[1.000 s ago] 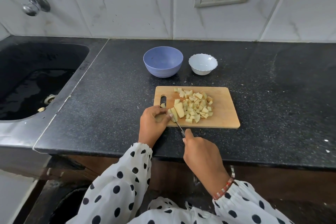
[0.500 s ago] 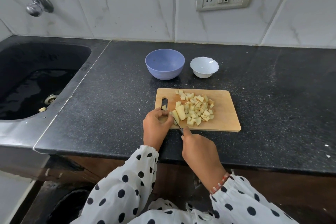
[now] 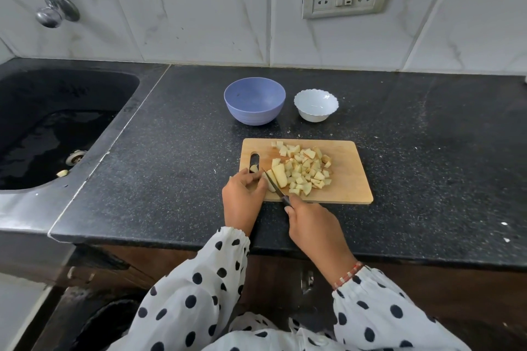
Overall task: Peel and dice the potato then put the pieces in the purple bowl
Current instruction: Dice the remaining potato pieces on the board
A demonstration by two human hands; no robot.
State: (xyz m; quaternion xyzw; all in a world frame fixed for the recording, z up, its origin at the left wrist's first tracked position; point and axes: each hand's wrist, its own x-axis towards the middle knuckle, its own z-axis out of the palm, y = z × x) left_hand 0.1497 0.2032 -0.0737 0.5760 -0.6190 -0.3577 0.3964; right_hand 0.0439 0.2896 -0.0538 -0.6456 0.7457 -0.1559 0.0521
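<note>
my right grip [image 3: 312,221] is clamped round the handle of a knife [image 3: 274,186], its blade slanting up and away to my left into the potato strips [image 3: 278,175]. my left grip [image 3: 243,194] sits just left of the blade, fingers curled, pinning the nearest strip to the wooden cutting board [image 3: 352,179]. right of the blade, a heap of diced potato pieces [image 3: 306,171] lies on the board. beyond the board on the black bench [image 3: 427,151] stands the purple bowl [image 3: 254,105], nothing in it, with a small white bowl [image 3: 316,105] just to its right. far to my left is the sink [image 3: 51,128].
</note>
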